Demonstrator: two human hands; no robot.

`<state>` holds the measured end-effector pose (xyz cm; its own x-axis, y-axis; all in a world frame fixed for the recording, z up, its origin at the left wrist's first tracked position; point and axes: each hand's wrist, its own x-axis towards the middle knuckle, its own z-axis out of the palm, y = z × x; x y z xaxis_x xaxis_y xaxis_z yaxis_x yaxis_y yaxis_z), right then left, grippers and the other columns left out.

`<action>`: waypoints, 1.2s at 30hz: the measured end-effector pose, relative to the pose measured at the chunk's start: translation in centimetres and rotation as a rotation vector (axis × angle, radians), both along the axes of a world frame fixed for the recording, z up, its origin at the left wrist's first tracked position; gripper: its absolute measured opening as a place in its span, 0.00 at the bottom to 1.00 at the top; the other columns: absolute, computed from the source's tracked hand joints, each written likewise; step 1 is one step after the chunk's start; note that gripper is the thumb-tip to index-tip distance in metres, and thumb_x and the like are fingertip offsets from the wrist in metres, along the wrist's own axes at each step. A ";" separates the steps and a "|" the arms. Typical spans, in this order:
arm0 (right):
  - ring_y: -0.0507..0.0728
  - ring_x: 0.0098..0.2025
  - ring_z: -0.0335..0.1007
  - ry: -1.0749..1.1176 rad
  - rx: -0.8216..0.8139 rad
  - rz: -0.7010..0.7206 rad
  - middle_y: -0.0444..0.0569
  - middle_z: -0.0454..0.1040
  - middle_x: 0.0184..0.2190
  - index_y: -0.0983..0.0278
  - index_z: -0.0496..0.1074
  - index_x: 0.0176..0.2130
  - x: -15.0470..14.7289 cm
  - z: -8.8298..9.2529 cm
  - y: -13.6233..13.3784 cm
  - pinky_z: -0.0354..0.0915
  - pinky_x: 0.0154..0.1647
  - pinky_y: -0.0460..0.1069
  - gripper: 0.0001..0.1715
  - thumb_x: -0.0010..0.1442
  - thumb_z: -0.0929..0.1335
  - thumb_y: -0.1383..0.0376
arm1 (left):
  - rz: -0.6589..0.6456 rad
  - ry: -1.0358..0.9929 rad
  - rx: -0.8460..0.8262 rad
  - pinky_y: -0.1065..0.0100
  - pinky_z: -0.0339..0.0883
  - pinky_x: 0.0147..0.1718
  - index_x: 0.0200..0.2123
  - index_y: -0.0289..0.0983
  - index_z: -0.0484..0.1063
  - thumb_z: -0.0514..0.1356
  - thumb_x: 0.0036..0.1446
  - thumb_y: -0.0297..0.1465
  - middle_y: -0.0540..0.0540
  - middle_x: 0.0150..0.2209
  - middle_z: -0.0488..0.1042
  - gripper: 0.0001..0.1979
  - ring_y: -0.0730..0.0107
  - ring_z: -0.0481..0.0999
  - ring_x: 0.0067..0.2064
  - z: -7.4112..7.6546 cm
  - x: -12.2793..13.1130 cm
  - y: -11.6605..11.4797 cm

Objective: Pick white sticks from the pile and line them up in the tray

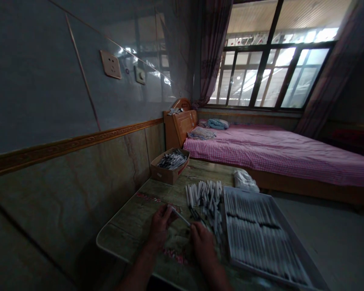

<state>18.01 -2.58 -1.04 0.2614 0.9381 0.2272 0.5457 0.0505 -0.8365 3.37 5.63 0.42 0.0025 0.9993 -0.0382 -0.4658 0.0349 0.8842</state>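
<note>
A thin, pale pen-like stick spans the gap between my two hands above the table. My left hand pinches its upper left end, and the fingers of my right hand are closed on its lower right end. Just beyond my right hand lies a loose pile of white and dark pen-like sticks. On the right, a shallow grey tray holds many similar sticks in rows. Fine details of the held stick are blurred.
A cardboard box full of dark and light sticks stands at the table's back left, against the wall. Behind the tray sits a white plastic bag. The table's rounded edge is at left; a bed stands beyond.
</note>
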 end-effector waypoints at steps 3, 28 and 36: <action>0.56 0.33 0.75 -0.011 -0.038 0.043 0.48 0.78 0.29 0.61 0.72 0.33 -0.7 1.2 -0.4 0.62 0.33 0.46 0.18 0.65 0.58 0.57 | 0.045 -0.054 -0.026 0.64 0.76 0.35 0.37 0.37 0.74 0.70 0.40 0.49 0.47 0.31 0.80 0.26 0.62 0.81 0.34 0.1 0.0 -0.1; 0.59 0.35 0.75 -0.440 -0.330 -0.467 0.55 0.79 0.32 0.66 0.76 0.31 17.8 5.3 2.1 0.57 0.29 0.47 0.22 0.63 0.59 0.58 | -0.532 1.046 0.538 0.68 0.65 0.40 0.40 0.42 0.75 0.59 0.45 0.24 0.50 0.40 0.77 0.16 0.65 0.75 0.39 0.1 1.6 -3.4; 0.59 0.43 0.76 -0.392 -0.225 -0.396 0.53 0.81 0.40 0.67 0.77 0.42 17.8 5.2 1.7 0.65 0.38 0.48 0.22 0.61 0.58 0.62 | -0.324 0.973 0.468 0.66 0.66 0.41 0.38 0.41 0.74 0.60 0.46 0.24 0.48 0.40 0.76 0.13 0.63 0.75 0.38 0.3 1.7 -3.5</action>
